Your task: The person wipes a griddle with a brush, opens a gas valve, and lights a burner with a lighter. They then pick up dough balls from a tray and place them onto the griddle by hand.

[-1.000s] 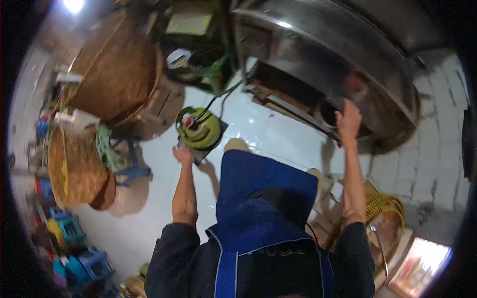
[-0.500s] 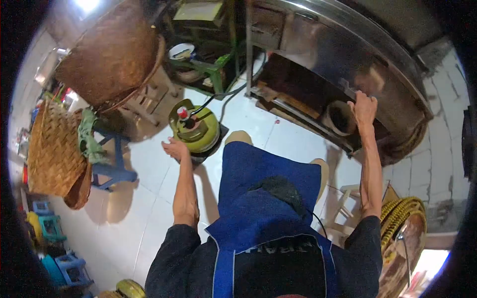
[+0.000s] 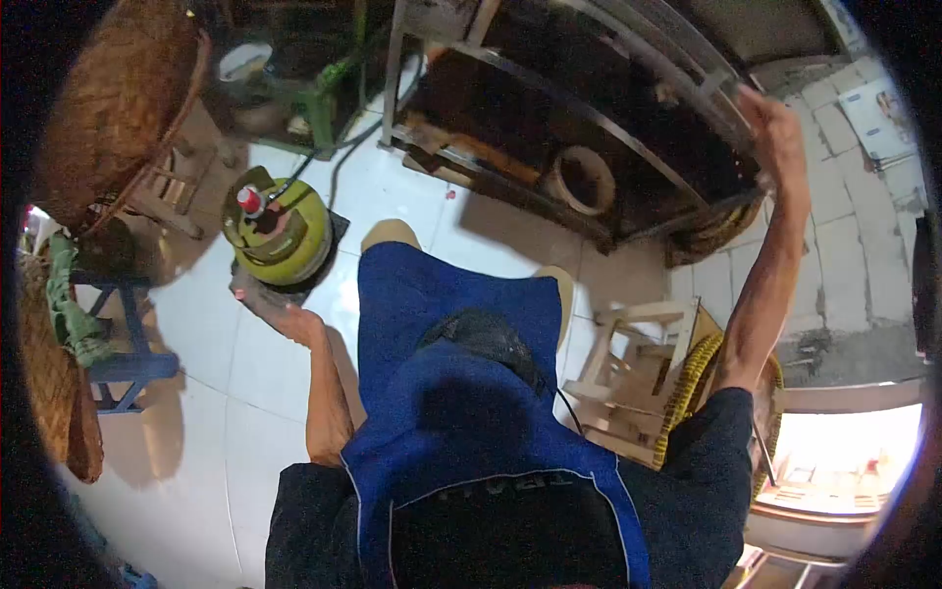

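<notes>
My left hand [image 3: 278,312] is low over the tiled floor with its fingers stretched out, holding nothing. Just beyond it stands a green gas cylinder [image 3: 285,236] with a red-topped regulator [image 3: 250,201] and a dark hose. At the upper right, my right hand [image 3: 777,142] is closed at the edge of a raised metal panel [image 3: 702,83] on a steel cabinet; its fingertips are somewhat blurred. Under the panel the dark inside of the cabinet shows. A round pot-like container [image 3: 582,181] sits on the cabinet's lower shelf.
Large woven baskets [image 3: 118,108] and a blue stool [image 3: 132,368] stand on the left. A green rack [image 3: 319,110] is at the back. To my right are a wooden stool [image 3: 633,344] and a yellow coiled hose [image 3: 687,393], beside a block wall [image 3: 824,265].
My right hand has risen up and right with the panel, baring more of the cabinet's inside. The view has shifted right. My left hand has dropped slightly, staying near the cylinder.
</notes>
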Demonstrator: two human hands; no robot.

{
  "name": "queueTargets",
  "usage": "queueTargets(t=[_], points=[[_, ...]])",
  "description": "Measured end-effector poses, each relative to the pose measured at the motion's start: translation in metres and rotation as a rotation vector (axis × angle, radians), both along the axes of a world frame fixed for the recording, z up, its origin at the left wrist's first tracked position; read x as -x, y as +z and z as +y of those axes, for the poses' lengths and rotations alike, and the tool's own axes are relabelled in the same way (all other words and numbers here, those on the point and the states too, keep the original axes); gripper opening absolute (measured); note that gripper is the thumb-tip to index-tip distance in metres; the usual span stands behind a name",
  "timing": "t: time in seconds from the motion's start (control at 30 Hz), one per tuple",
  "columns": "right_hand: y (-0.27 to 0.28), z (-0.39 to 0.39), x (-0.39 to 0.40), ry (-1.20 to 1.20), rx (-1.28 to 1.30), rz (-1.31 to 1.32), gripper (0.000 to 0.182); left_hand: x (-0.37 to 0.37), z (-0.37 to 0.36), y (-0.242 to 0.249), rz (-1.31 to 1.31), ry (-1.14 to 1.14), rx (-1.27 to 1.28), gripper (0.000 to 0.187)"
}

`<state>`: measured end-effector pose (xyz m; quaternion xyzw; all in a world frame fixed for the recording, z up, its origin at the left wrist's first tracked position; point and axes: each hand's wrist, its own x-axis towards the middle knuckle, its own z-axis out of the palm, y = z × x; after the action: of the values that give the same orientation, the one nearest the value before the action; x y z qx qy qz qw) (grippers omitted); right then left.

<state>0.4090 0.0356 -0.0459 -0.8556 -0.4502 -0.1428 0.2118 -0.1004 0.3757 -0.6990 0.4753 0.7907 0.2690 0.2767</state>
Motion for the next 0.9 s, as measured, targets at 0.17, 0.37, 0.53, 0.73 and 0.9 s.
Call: queueTargets(t=[0.17, 0.37, 0.53, 0.73, 0.9], points=[[0.044, 0.006, -0.049, -0.047, 0.083, 0.025, 0.046, -0.026, -0.061, -0.013, -0.310, -0.213, -0.192, 0.062], [0.064, 0.010, -0.044, -0.114, 0.409, -0.317, 0.047, -0.031, -0.093, 0.007, -0.333, -0.250, -0.105, 0.055], [0.067, 0.010, -0.046, -0.198, 0.530, -0.417, 0.053, -0.021, -0.069, 0.006, -0.373, -0.150, -0.207, 0.054], [0.060, 0.024, -0.010, -0.272, 0.416, -0.275, 0.048, -0.003, -0.013, 0.073, -0.333, -0.124, -0.470, 0.056], [0.071, -0.011, -0.073, -0.079, 0.282, 0.094, 0.061, -0.002, 0.038, 0.137, -0.384, 0.129, -0.524, 0.048]])
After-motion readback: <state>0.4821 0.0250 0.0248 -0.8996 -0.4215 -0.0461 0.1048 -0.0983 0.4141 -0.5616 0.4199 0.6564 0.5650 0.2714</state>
